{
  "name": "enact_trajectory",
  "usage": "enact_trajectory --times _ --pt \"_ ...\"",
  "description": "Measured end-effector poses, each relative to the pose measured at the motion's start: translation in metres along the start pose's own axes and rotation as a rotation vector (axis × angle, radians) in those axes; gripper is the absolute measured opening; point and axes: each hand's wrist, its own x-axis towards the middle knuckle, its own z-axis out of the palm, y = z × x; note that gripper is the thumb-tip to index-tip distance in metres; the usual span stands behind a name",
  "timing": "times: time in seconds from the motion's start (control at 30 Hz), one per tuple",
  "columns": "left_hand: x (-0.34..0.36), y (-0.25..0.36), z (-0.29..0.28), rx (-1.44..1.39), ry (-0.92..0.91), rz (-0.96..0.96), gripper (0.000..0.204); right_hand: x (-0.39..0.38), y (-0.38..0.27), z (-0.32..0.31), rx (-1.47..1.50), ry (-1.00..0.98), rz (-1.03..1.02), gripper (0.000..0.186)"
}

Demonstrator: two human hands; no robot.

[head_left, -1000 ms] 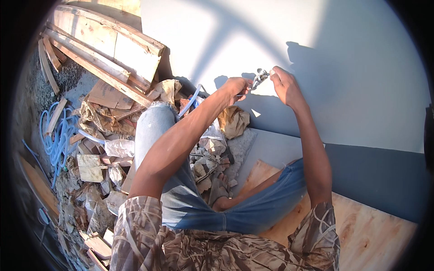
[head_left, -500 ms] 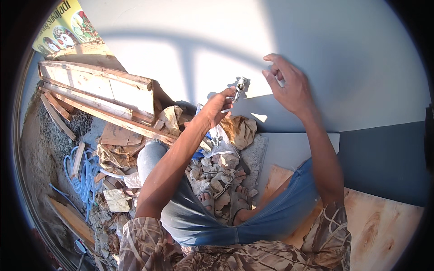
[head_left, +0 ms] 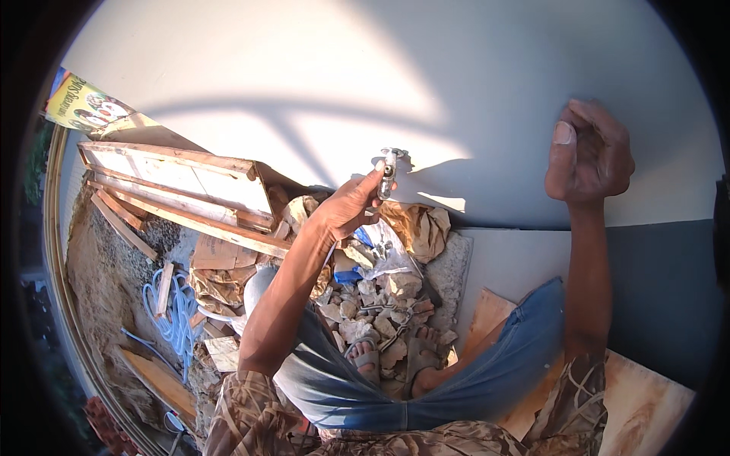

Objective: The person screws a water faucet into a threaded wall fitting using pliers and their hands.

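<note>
My left hand (head_left: 351,204) grips a small chrome tap-like fitting (head_left: 389,172) in front of the pale wall panel (head_left: 319,68), thumb along its side; whether it is fixed to the panel is unclear. My right hand (head_left: 589,148) is raised to the right, apart from the fitting, fingers curled together; anything inside them is not visible. Below the fitting are a clear plastic bag (head_left: 391,257) with shiny pieces and crumpled brown paper (head_left: 422,228). My sandalled feet (head_left: 422,357) rest among broken rubble (head_left: 380,311) between my bent legs.
A wooden frame (head_left: 175,190) with loose slats lies at the left, below a printed yellow banner (head_left: 80,99). Coiled blue hose (head_left: 171,319) lies among scraps. Plywood (head_left: 646,403) is at lower right, beside a dark grey panel (head_left: 654,296).
My right hand has let go of the fitting, swung away to the right and curled. My left hand still holds it, now lower in view. The view has shifted, showing the banner and feet.
</note>
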Motion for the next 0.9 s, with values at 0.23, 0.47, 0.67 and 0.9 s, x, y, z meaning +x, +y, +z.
enact_trajectory --times 0.23,0.47,0.67,0.9 --pt "-0.008 -0.001 -0.001 0.116 0.189 0.106 0.059 0.004 -0.006 -0.001 0.038 -0.005 0.086 0.021" --pt "-0.017 0.015 -0.002 0.627 0.481 0.541 0.023 -0.005 0.003 -0.001 0.033 -0.031 -0.096 0.021" --pt "-0.024 0.035 0.003 0.749 0.5 0.59 0.018 -0.013 0.006 -0.007 -0.026 -0.067 -0.175 0.022" --pt "-0.029 0.039 0.013 0.744 0.448 0.561 0.018 -0.011 0.001 -0.006 -0.016 -0.111 -0.164 0.024"
